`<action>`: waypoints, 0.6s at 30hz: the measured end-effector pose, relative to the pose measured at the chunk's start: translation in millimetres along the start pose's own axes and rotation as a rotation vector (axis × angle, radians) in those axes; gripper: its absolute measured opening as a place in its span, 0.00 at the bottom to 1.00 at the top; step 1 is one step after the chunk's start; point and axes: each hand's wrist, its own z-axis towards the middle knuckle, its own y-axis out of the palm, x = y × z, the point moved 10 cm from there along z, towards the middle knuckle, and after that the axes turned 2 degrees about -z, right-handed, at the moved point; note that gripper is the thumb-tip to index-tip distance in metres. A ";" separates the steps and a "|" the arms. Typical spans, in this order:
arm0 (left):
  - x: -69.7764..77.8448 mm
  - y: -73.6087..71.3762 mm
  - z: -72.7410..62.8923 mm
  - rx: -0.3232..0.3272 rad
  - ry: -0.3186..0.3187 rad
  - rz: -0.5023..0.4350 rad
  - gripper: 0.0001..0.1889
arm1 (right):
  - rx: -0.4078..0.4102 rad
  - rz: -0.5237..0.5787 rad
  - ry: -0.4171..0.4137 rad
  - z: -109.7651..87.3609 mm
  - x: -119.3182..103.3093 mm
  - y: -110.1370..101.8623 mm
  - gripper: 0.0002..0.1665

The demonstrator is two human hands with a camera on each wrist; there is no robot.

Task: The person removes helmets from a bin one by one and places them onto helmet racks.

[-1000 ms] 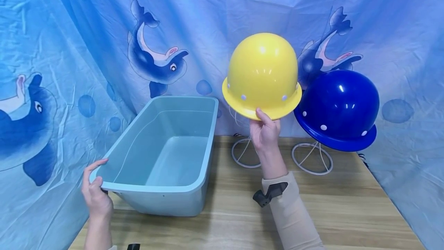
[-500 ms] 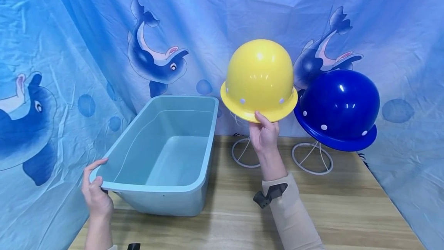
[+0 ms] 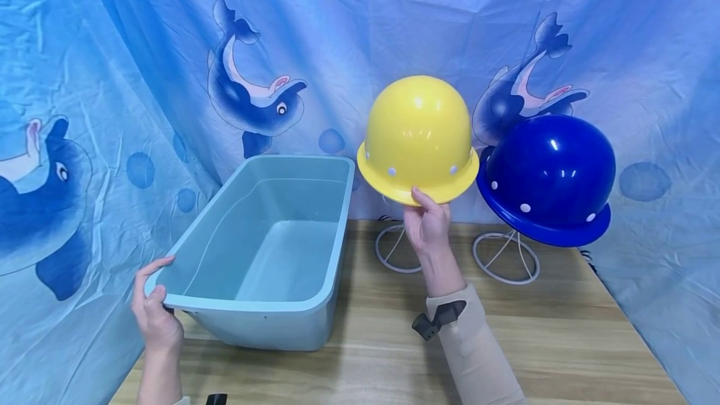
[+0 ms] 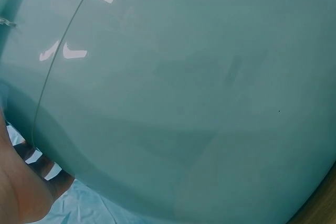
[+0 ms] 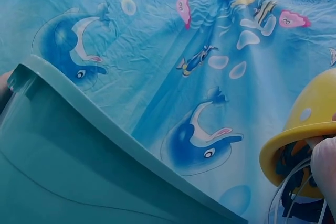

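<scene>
My right hand (image 3: 430,227) pinches the front brim of a yellow hard hat (image 3: 419,136), thumb on top and the other fingers underneath. A white wire stand (image 3: 398,270) is below it, its ring base on the table and its upper part hidden. In the right wrist view, white wires and a dark inner harness show under the yellow hard hat (image 5: 317,98), beside my right hand (image 5: 326,174). My left hand (image 3: 157,320) grips the near left corner of a pale teal plastic tub (image 3: 253,305). Up close, the left wrist view shows the tub wall (image 4: 184,77) and my fingers (image 4: 62,182).
A blue hard hat (image 3: 554,174) sits tilted on another white wire stand (image 3: 506,280) at the right, close to the yellow one. The wooden table (image 3: 388,355) carries everything. Behind and at both sides hangs a blue curtain (image 3: 349,30) printed with dolphins.
The yellow hard hat has come down and slightly left over its stand, with my right hand still on its brim. My left hand, the tub and the blue hard hat stay put.
</scene>
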 end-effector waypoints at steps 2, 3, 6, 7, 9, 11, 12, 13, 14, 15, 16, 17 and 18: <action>1.0 0.5 -0.6 0.003 0.000 0.007 0.27 | 0.005 -0.003 0.002 -1.1 1.1 -1.9 0.40; 0.9 0.7 -0.5 0.002 0.000 0.002 0.27 | 0.006 -0.008 0.001 -1.5 1.4 -2.4 0.40; -0.4 0.1 -0.1 0.007 -0.003 -0.013 0.27 | 0.004 0.002 -0.002 -2.5 2.4 -3.7 0.41; -0.6 0.5 -0.1 0.001 0.000 -0.024 0.27 | 0.005 0.009 -0.003 -2.8 2.8 -4.6 0.41; 0.2 0.8 -0.4 0.003 0.001 -0.031 0.27 | 0.006 0.017 -0.001 -3.2 4.2 -6.7 0.42; 1.7 1.0 -1.0 0.008 0.000 -0.031 0.27 | 0.007 0.032 0.004 -3.5 6.1 -9.5 0.43; 3.1 1.4 -1.5 0.014 -0.004 -0.024 0.27 | 0.007 0.035 0.007 -3.7 7.1 -10.9 0.43; 4.5 1.6 -1.9 0.022 -0.007 -0.018 0.28 | 0.008 0.034 0.008 -4.0 7.9 -12.0 0.43; 5.3 1.7 -2.1 0.028 -0.010 -0.012 0.28 | 0.006 0.035 0.010 -4.2 8.7 -12.8 0.43; 6.1 2.2 -2.3 0.030 -0.011 -0.014 0.28 | 0.006 0.036 0.011 -4.5 9.1 -13.7 0.44; 6.6 2.6 -2.3 0.030 -0.012 -0.015 0.28 | 0.006 0.038 0.010 -4.8 9.5 -14.4 0.44; 7.0 2.8 -2.4 0.031 -0.012 -0.015 0.28 | 0.007 0.039 0.009 -5.2 9.7 -15.2 0.44; 7.3 3.1 -2.5 0.030 -0.011 -0.017 0.28 | 0.008 0.036 0.007 -5.6 9.8 -15.9 0.44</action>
